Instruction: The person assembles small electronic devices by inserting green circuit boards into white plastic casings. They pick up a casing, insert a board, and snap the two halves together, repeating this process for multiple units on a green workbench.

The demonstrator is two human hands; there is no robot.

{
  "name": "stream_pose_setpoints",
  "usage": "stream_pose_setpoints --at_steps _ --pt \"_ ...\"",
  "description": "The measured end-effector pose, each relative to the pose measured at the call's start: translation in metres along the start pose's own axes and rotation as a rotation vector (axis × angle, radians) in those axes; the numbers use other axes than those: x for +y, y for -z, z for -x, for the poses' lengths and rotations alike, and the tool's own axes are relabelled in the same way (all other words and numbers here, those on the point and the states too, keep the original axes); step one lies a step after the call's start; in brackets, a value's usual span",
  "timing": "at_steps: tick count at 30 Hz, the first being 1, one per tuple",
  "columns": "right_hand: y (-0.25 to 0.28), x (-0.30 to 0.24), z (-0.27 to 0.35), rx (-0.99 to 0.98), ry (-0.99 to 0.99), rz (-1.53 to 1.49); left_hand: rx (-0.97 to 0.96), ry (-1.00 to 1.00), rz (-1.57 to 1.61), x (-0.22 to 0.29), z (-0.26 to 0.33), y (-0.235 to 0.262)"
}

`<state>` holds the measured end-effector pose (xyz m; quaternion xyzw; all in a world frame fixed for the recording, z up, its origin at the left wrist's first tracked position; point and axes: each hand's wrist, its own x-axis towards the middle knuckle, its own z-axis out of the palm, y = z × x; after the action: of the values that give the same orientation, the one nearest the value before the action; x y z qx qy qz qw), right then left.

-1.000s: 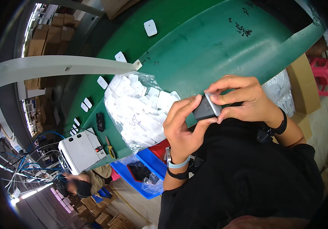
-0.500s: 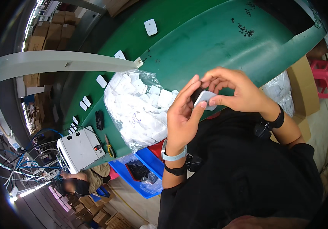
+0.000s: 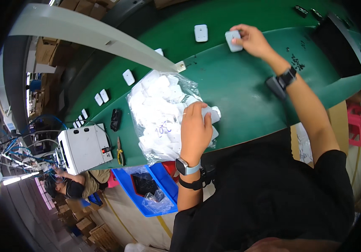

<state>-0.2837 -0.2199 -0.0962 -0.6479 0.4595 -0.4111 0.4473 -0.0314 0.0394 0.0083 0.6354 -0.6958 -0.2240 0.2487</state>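
My right hand (image 3: 252, 40) is stretched out over the far side of the green work surface. Its thumb and fingers grip a white rounded rectangular plastic case (image 3: 234, 40), thumb on the top face. My left hand (image 3: 195, 132) is at the right side of a clear plastic bag (image 3: 157, 122) full of white plastic covers. Between its fingers and thumb sits a white plastic cover (image 3: 210, 112) at the bag's edge; the grip is partly hidden.
Another white case (image 3: 201, 33) lies left of my right hand, with several more along the green belt (image 3: 146, 38). Small black parts (image 3: 296, 63) lie scattered at right. Pliers (image 3: 120, 152), a white machine (image 3: 83, 149) and a blue bin (image 3: 159, 180) are at left. A person (image 3: 77, 187) sits beyond.
My hands have parted. My right hand has carried the white case away to the far side, while the left has come down to the bag of covers. The view has shifted slightly.
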Motion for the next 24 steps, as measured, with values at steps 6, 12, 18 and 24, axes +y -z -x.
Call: stream_pose_setpoints --at_steps 6,12,18,24 --pt "-0.007 0.009 -0.069 0.073 -0.001 0.537 0.059 0.006 -0.182 -0.028 0.028 -0.006" --pt "-0.006 0.006 -0.064 0.072 0.039 0.52 0.088 0.002 -0.185 -0.035 0.034 -0.01" --pt "-0.012 -0.023 0.007 0.212 0.06 0.228 0.084 0.016 -0.169 -0.031 0.026 -0.009" --pt "0.008 -0.066 0.178 0.012 0.172 0.286 0.093 -0.068 -0.129 -0.032 0.032 -0.011"
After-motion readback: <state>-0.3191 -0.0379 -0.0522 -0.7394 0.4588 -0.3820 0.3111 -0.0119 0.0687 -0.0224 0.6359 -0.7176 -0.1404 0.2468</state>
